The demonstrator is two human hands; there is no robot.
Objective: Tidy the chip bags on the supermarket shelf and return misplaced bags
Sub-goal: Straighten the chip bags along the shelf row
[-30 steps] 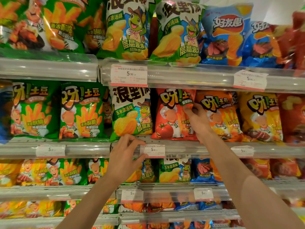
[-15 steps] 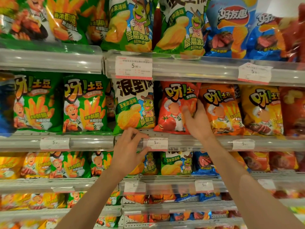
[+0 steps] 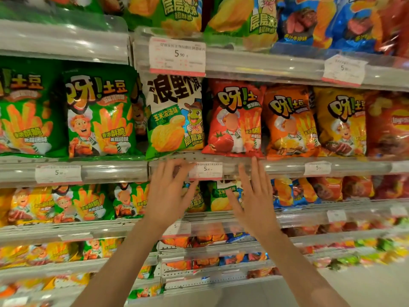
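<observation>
Hands both empty, fingers spread: left hand point(image 3: 169, 196) and right hand point(image 3: 254, 200) hover in front of the middle shelf rail point(image 3: 115, 171), flanking the price tag point(image 3: 205, 171), touching no bag. Likely step: reach for the misplaced bag.

Misplaced bag looks like the white-and-green corn-soup wave chip bag point(image 3: 174, 116), at 12 o'clock above the left hand, standing slightly tilted between the green potato-stick bag point(image 3: 99, 116) at its 9 o'clock and the red tomato potato-stick bag point(image 3: 234, 118) at its 3 o'clock. Matching wave chip bags point(image 3: 181, 12) sit on the top shelf at 12 o'clock, so that is probably its home.

To do it well: pinch both side edges low, lift it straight out so the red neighbour does not topple, don't crush the puffed pack, then slot it upright, face out.

Counts, middle shelf, front row in view:
- green potato-stick bags: 2
- corn-soup wave bag: 1
- red tomato bag: 1
- orange potato-stick bag point(image 3: 290, 122): 1
- yellow potato-stick bag point(image 3: 340, 122): 1
- dark red bag point(image 3: 389, 127) at far 3 o'clock: 1, cut off
Lower shelves too blurred to count.
</observation>
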